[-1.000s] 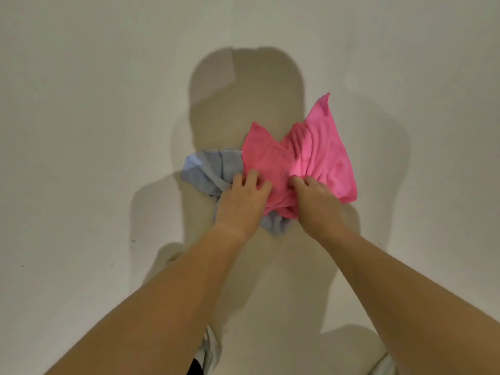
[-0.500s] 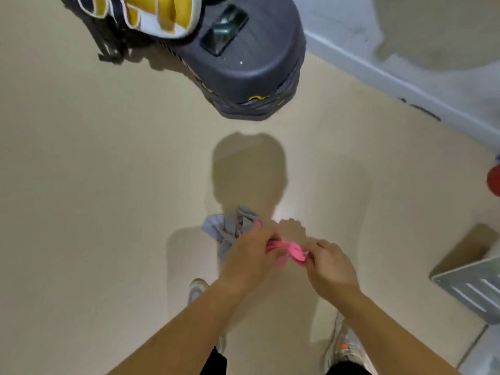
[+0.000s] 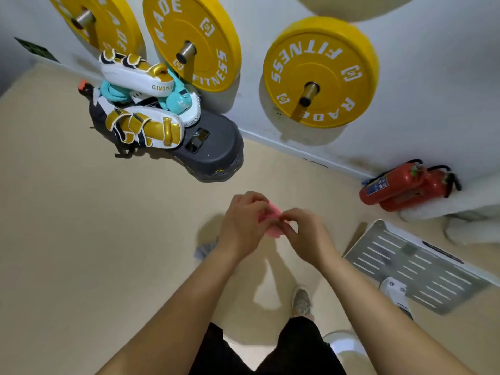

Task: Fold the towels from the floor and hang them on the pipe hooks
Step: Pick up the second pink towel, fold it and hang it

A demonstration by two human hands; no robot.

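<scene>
Bunched pink towel (image 3: 272, 213) held aloft; grey towel (image 3: 205, 249) crumpled on floor (image 3: 108, 239).

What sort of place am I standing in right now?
Probably a gym or training room: yellow weight plates marked FITNESS hang on wall pegs, and gold-and-white strike pads are piled on a dark step platform.

The towel (image 3: 272, 213) sat between left hand (image 3: 240, 228) and right hand (image 3: 305, 239), centre. Padded gear (image 3: 140, 104) lay on a step (image 3: 216, 150) at 11 o'clock; extinguishers (image 3: 400, 185) at 2 o'clock against the wall (image 3: 433, 117).
</scene>
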